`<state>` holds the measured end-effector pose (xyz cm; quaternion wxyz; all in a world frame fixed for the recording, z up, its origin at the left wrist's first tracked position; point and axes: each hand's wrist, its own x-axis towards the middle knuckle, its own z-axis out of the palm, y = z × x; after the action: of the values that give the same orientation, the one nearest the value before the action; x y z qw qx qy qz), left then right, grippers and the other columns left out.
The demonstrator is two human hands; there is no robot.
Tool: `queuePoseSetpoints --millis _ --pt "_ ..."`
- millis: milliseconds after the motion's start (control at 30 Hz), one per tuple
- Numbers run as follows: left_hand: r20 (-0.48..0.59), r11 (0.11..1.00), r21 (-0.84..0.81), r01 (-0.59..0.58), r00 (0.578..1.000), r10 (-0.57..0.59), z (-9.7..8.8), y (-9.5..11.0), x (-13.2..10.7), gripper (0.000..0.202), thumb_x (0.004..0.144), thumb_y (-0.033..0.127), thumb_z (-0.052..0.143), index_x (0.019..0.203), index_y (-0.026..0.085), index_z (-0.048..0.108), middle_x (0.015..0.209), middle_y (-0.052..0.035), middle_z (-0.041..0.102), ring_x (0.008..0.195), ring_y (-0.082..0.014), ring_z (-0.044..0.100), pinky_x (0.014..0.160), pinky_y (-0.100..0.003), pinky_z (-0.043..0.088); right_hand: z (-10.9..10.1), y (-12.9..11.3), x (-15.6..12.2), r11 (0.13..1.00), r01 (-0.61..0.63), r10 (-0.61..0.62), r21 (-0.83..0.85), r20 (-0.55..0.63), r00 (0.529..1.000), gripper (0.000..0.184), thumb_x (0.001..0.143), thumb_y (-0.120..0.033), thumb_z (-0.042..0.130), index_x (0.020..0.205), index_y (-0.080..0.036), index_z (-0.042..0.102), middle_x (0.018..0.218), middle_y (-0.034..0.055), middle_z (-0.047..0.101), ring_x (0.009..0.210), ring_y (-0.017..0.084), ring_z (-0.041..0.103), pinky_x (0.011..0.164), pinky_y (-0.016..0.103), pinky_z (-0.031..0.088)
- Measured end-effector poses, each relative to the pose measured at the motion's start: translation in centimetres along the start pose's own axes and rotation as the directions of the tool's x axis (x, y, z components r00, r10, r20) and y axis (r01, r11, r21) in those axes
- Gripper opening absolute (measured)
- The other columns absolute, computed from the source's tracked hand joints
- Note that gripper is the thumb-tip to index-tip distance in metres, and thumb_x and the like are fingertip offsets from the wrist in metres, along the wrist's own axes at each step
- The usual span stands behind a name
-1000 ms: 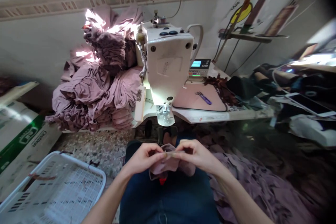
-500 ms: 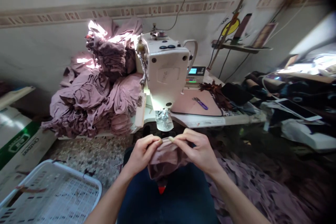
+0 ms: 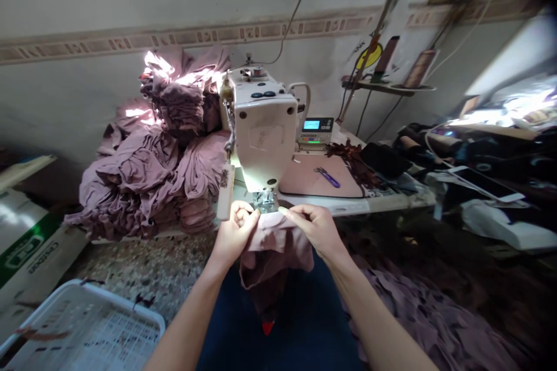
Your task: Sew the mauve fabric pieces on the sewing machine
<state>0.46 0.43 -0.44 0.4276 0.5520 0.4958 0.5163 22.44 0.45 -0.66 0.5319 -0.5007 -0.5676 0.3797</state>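
A small mauve fabric piece (image 3: pixel 274 243) hangs between both hands just in front of the white sewing machine (image 3: pixel 261 127). My left hand (image 3: pixel 235 232) pinches its left top edge. My right hand (image 3: pixel 313 226) pinches the right top edge. The held edge sits right under the machine's presser foot (image 3: pixel 264 200), which is lit by the machine lamp. The rest of the piece droops over my lap, with a red tip (image 3: pixel 267 327) showing below it.
A large heap of mauve garments (image 3: pixel 156 168) lies left of the machine. A purple snipper (image 3: pixel 327 177) rests on the table's pink pad, near a control panel (image 3: pixel 314 127). A white plastic basket (image 3: pixel 82 330) stands at lower left; fabric scraps (image 3: pixel 435 324) cover the floor at right.
Both hands have lifted the fabric piece from my lap up and forward to the machine's presser foot. The view has tilted up slightly.
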Motion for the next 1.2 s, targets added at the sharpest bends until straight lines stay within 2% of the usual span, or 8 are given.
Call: queuePoseSetpoints --millis 400,600,733,833,900,1000,1067,1200 --pt "0.057 0.985 -0.172 0.006 0.998 0.004 1.0 0.3 2.5 0.044 0.087 0.05 0.086 0.091 0.022 0.052 0.065 0.0085 0.046 0.055 -0.0094 0.04 0.054 -0.02 0.03 0.3 1.0 1.9 0.999 0.033 -0.032 0.007 -0.084 0.996 0.038 0.084 -0.055 0.081 0.075 -0.018 0.084 0.069 0.0046 0.073 0.066 0.02 0.058 0.064 0.032 0.045" --pt "0.026 1.0 0.006 0.014 1.0 -0.015 -0.7 -0.7 0.9 0.044 0.093 0.057 0.076 0.083 0.018 0.059 0.064 0.0052 0.051 0.057 -0.0107 0.048 0.055 -0.021 0.035 -0.4 4.3 -0.6 0.991 -0.078 0.085 0.108 -0.056 0.995 0.048 0.081 -0.063 0.085 0.069 -0.017 0.077 0.065 0.0014 0.064 0.065 0.018 0.054 0.062 0.029 0.043" --pt "0.034 0.966 0.252 -0.057 0.998 0.05 -4.3 -0.6 -1.4 0.038 0.097 0.051 0.072 0.087 0.015 0.077 0.075 -0.003 0.071 0.069 -0.0171 0.064 0.063 -0.024 0.047 -1.8 7.7 -4.2 0.904 -0.35 0.352 0.244 0.037 0.935 0.062 0.076 -0.075 0.087 0.065 -0.016 0.07 0.056 -0.0038 0.046 0.053 0.011 0.039 0.047 0.024 0.029" --pt "-0.131 0.906 0.41 -0.105 0.976 0.172 -8.7 0.7 -2.1 0.032 0.097 0.047 0.073 0.104 0.017 0.082 0.092 -0.0064 0.081 0.079 -0.021 0.073 0.072 -0.027 0.055 -3.5 8.9 -6.7 0.81 -0.506 0.472 0.295 0.184 0.862 0.064 0.07 -0.077 0.09 0.07 -0.015 0.073 0.06 -0.0031 0.048 0.053 0.01 0.039 0.045 0.022 0.028" --pt "-0.305 0.836 0.54 -0.099 0.902 0.304 -12.3 2.1 -1.5 0.033 0.099 0.046 0.07 0.107 0.016 0.08 0.089 -0.0059 0.08 0.077 -0.0206 0.074 0.074 -0.027 0.056 -4.6 9.0 -7.6 0.776 -0.551 0.51 0.308 0.209 0.835 0.064 0.068 -0.077 0.092 0.072 -0.015 0.076 0.06 -0.0028 0.049 0.052 0.01 0.039 0.045 0.021 0.028" --pt "-0.487 0.639 0.767 0.047 0.691 0.534 -17.7 4.1 0.3 0.031 0.101 0.043 0.067 0.108 0.015 0.078 0.081 -0.0034 0.075 0.07 -0.0189 0.067 0.071 -0.028 0.051 -5.6 8.5 -7.6 0.774 -0.532 0.543 0.344 0.071 0.837 0.068 0.059 -0.079 0.095 0.075 -0.015 0.079 0.055 -0.0051 0.045 0.049 0.008 0.032 0.044 0.021 0.023" --pt "-0.519 0.566 0.81 0.151 0.632 0.575 -20.6 4.9 1.8 0.029 0.102 0.04 0.068 0.107 0.012 0.076 0.08 -0.002 0.071 0.07 -0.0183 0.062 0.071 -0.029 0.047 -5.5 8.2 -7.3 0.797 -0.499 0.54 0.341 -0.031 0.841 0.068 0.057 -0.079 0.095 0.076 -0.016 0.079 0.053 -0.0057 0.043 0.049 0.009 0.032 0.044 0.022 0.022" --pt "-0.436 0.604 0.796 0.038 0.729 0.528 -23.8 5.1 4.6 0.031 0.099 0.038 0.074 0.091 0.009 0.069 0.063 0.0048 0.056 0.057 -0.0123 0.048 0.057 -0.023 0.034 -4.7 7.2 -7.6 0.876 -0.433 0.442 0.212 0.002 0.897 0.063 0.072 -0.078 0.088 0.067 -0.017 0.072 0.057 -0.0029 0.047 0.052 0.011 0.038 0.047 0.023 0.026"
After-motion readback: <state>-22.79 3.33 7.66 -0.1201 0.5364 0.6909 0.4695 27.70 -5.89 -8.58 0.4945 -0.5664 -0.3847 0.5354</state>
